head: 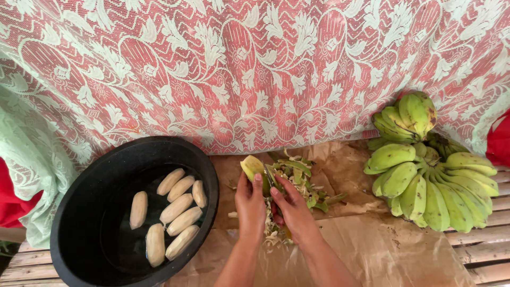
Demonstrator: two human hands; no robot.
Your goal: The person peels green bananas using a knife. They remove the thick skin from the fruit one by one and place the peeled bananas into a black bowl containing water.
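Brown paper [382, 250] covers slatted boards. At centre, a green banana [252, 167] is gripped by the left hand [249, 204]; a knife [273, 179] is clasped in the right hand [292, 210] above peelings [300, 175]. Peeled bananas [172, 212] float in a black basin [79, 212], left.

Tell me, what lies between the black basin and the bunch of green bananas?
In the head view, the person's hands peeling a banana above a heap of peelings on brown paper.

Red cloth overlaid with white floral lace [255, 69] hanging as a backdrop, pale green lace [26, 159] at the left edge, weathered wooden slat platform [486, 250] below, crumpled brown paper [382, 250] spread across it, soft even daylight
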